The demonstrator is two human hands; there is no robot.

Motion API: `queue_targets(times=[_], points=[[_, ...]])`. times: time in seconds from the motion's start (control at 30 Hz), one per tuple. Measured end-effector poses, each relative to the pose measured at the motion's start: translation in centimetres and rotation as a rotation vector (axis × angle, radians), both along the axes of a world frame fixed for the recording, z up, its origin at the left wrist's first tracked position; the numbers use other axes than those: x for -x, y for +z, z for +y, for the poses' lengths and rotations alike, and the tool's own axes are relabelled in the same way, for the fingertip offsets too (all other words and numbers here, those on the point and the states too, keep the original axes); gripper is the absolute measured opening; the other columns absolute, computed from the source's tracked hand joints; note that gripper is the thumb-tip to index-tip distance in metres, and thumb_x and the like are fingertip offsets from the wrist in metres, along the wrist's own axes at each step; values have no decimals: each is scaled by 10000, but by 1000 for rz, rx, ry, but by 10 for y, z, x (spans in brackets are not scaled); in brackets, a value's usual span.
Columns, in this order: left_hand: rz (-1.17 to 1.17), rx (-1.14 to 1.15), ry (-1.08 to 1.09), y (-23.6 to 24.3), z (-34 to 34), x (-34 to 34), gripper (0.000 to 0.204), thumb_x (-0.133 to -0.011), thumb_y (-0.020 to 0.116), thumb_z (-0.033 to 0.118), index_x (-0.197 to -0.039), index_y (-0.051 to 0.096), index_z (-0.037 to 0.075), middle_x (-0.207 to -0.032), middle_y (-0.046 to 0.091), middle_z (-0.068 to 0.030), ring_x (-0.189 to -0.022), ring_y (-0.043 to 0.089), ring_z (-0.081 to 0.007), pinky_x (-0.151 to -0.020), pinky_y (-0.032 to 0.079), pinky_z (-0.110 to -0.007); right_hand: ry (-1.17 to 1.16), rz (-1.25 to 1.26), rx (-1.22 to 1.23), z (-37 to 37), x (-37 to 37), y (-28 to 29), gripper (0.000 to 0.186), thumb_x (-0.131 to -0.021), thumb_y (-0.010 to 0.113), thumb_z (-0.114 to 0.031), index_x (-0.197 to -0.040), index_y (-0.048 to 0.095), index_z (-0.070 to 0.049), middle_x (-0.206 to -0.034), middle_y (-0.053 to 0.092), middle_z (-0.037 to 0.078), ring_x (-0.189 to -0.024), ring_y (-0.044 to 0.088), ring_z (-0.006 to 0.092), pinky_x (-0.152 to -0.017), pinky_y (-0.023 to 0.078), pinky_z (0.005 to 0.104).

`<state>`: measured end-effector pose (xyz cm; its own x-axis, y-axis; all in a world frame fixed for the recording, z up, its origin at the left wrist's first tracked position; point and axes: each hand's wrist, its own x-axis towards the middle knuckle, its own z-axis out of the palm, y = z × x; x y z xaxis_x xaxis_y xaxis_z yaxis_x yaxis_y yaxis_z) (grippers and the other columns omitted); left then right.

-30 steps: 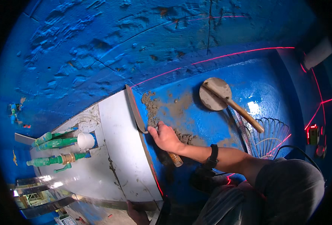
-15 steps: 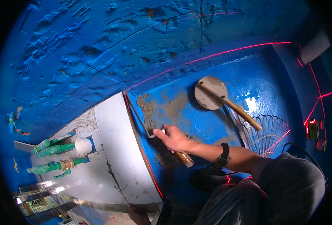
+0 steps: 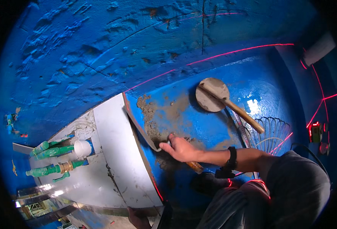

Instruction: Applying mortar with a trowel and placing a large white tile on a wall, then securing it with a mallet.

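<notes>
My right hand [image 3: 183,150], with a dark watch on its wrist, is closed round the wooden handle of a trowel [image 3: 140,125]. The trowel's long metal blade stretches up and left beside the edge of a white tile [image 3: 117,126]. Grey mortar [image 3: 148,110] lies in crumbly patches on the blue floor just right of the blade. At the lower edge my left hand [image 3: 137,219] shows only in part, dim, by the bottom of the tiled surface; its fingers cannot be made out.
A round disc tool with a wooden handle [image 3: 213,95] lies on the blue floor. Near it is a fan-shaped wire rack [image 3: 273,131]. Green pipes [image 3: 56,151] and a white cap [image 3: 83,148] stick out of the tiled surface. A laser level [image 3: 315,133] casts red lines at right.
My right hand has moved slightly down and right with the trowel. The blade has turned, so its flat face shows more beside the tile edge. My left hand stays about where it was.
</notes>
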<state>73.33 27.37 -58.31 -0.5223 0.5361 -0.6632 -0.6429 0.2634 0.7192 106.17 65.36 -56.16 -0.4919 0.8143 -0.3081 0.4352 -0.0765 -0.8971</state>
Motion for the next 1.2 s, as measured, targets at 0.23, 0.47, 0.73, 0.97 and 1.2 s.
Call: queue_targets(times=[0.23, 0.47, 0.73, 0.97, 1.2], points=[[97, 69, 79, 14, 35, -33, 527, -1068, 560, 453, -1383, 581, 31, -1279, 678, -132, -1173, 656, -299, -998, 526, -488, 86, -50, 42, -48, -56, 15, 596, -1062, 540, -485, -1117, 551, 108, -778, 656, 323, -815, 662, 528, -742, 513, 581], [176, 166, 117, -3, 9, -17, 524, -1054, 597, 437, -1376, 581, 24, -1238, 682, -125, -1130, 665, -291, -975, 532, -474, 421, -189, 137, -63, -112, 36, 635, -1043, 540, -559, -1137, 596, 67, -840, 672, 294, -864, 678, 480, -784, 528, 554], [133, 25, 175, 31, 49, -52, 492, -1059, 612, 344, -1366, 586, -39, -1271, 672, -137, -1189, 629, -277, -1059, 475, -445, 203, -100, 279, 33, -104, 61, 552, -1049, 572, -546, -1047, 598, 5, -600, 589, 113, -522, 635, 235, -501, 508, 397], [224, 138, 250, 1, 34, -37, 362, -1051, 587, 436, -1046, 651, 80, -864, 673, -54, -716, 670, -214, -536, 536, -418, 268, -63, 134, 132, -64, 60, 554, -1042, 602, -520, -983, 600, 31, -550, 512, 29, -452, 554, 150, -429, 452, 339], [236, 127, 337, 1, 37, -41, 334, -1054, 615, 397, -849, 601, 135, -611, 428, 25, -564, 465, -142, -547, 412, -317, 634, -154, -294, 87, -77, 55, 564, -1037, 595, -543, -992, 611, 19, -700, 639, 200, -634, 665, 332, -599, 518, 463]])
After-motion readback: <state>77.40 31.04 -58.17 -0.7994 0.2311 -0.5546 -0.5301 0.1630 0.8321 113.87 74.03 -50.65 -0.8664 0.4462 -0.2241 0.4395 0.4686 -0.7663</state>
